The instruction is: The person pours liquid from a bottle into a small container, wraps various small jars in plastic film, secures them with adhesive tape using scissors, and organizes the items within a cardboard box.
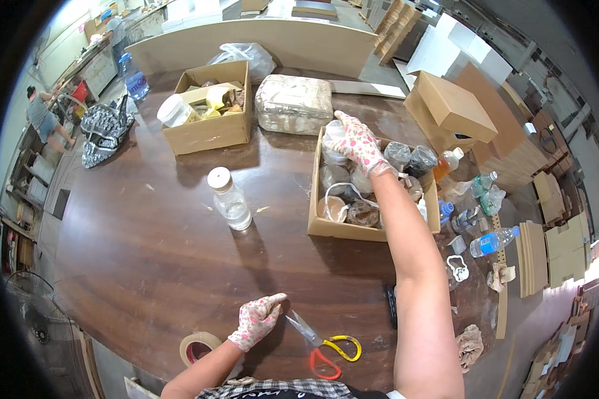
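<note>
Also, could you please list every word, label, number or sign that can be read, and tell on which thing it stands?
None reads clearly enough to quote.
Large plastic bottle, back left: pale lettering on its label, small and blurred.
Small bottle, right: blue label, print too small.
Black shirt, lower edge: white lettering, cut off.

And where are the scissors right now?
In the head view, the scissors lie on the table, lower centre, just right of the left hand.

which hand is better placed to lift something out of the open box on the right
Probably the right: the right hand is over the open box, while the left hand is by the scissors, farther away.
</note>
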`<state>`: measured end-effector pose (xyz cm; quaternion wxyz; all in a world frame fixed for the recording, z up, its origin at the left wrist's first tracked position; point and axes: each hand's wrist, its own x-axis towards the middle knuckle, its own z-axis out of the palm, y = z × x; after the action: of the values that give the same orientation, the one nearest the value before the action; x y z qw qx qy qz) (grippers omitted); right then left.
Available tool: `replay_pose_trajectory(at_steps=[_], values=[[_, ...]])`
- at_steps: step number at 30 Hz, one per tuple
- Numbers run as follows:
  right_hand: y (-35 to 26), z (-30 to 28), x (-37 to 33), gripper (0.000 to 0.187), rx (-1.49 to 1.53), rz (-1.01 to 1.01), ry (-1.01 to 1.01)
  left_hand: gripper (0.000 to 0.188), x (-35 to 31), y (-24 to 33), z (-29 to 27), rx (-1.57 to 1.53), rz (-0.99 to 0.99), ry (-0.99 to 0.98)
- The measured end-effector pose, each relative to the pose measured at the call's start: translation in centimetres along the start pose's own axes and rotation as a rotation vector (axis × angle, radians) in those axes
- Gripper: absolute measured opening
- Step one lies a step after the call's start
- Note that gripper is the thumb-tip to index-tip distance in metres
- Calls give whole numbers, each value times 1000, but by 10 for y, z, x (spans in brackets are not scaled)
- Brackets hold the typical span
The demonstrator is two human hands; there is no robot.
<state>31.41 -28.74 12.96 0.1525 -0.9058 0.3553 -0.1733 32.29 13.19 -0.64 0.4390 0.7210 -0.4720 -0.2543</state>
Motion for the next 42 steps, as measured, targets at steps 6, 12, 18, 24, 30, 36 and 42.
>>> replay_pose_trajectory(at_steps=[6,12,18,24,30,36,42], values=[[12,-27,8,78,145,66,63,25,1,1,1,89,96,-18],[-25,-68,-15,68,509,253,-80,24,-5,-8,-8,19,32,-37],[-29,-95,-46,55,541,90,-137,27,2,10,-14,-285,-76,-58],[-102,-121,-96,46,660,194,-391,38,27,66,-34,-682,4,-10],[-149,-123,-129,49,603,86,-411,52,43,116,-55,-882,30,44],[-187,-117,-156,55,485,28,-474,70,52,118,-55,-1012,152,164],[-213,-122,-185,54,336,-139,-424,68,32,137,-66,-1173,171,154]])
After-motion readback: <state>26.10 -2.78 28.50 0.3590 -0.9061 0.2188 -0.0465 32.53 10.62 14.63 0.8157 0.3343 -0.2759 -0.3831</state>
